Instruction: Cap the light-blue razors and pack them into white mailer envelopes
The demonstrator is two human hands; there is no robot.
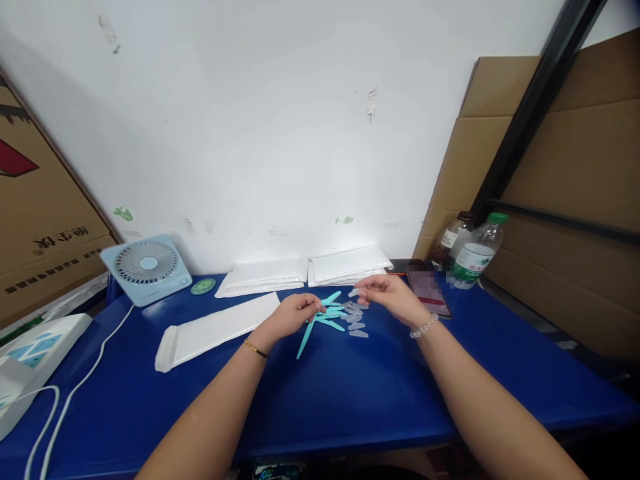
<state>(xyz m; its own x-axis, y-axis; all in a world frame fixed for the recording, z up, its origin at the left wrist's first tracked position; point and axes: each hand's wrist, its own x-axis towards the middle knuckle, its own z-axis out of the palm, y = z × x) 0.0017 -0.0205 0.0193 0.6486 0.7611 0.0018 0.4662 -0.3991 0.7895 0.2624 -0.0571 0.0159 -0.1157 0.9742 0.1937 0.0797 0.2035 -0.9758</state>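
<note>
My left hand (pixel 300 312) is closed, thumb and fingers pinching a slim turquoise stick (pixel 304 343), shaped like an eyebrow razor handle, that slants down toward me. Just right of those fingertips lie several more turquoise sticks (pixel 334 325) in a loose fan on the blue table. Between the thumb and fingers of my right hand (pixel 385 295) is a small translucent plastic sleeve (pixel 354 292). Several similar translucent sleeves (pixel 359 327) lie in a column below it, beside the sticks. The inner end of the held stick is hidden by my left fingers.
A white padded envelope (pixel 220 330) lies left of my left hand. Stacks of white envelopes (pixel 263 275) rest against the wall. A blue fan (pixel 149 267) stands at left; a phone (pixel 431 293) and bottles (pixel 477 257) at right. White cables cross the table's (pixel 350 400) left side.
</note>
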